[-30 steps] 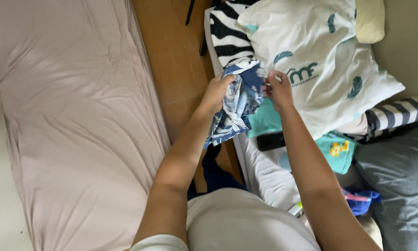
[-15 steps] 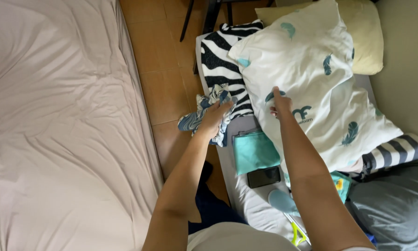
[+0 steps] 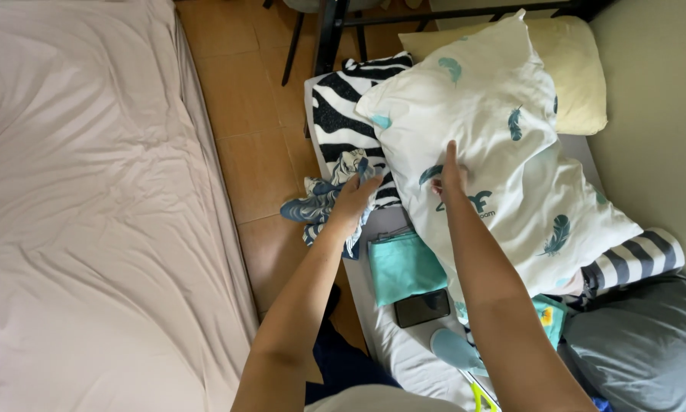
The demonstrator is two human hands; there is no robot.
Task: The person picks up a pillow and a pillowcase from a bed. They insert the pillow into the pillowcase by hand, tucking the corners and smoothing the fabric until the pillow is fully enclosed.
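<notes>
Since half a second ago the left hand [image 3: 356, 197] has carried the blue-and-white patterned cloth [image 3: 324, 206] a little farther up the narrow bed, so it now lies against the near edge of the zebra-striped pillow [image 3: 343, 114]. The right hand [image 3: 451, 177] has stayed on the white feather-print pillow [image 3: 503, 152], flat, fingers stretched out and gripping nothing. The left hand is clenched on the cloth.

The cloth is bunched and crumpled, blue leaf-like shapes on white, and hangs partly over the bed's left edge above the wooden floor [image 3: 251, 145]. Just near of it lie a folded teal cloth [image 3: 404, 267] and a dark phone [image 3: 423, 307]. A pale yellow pillow [image 3: 575, 76] sits at the far right, a striped roll [image 3: 640, 263] to the right. A wide bed with a pinkish sheet [image 3: 91, 214] fills the left.
</notes>
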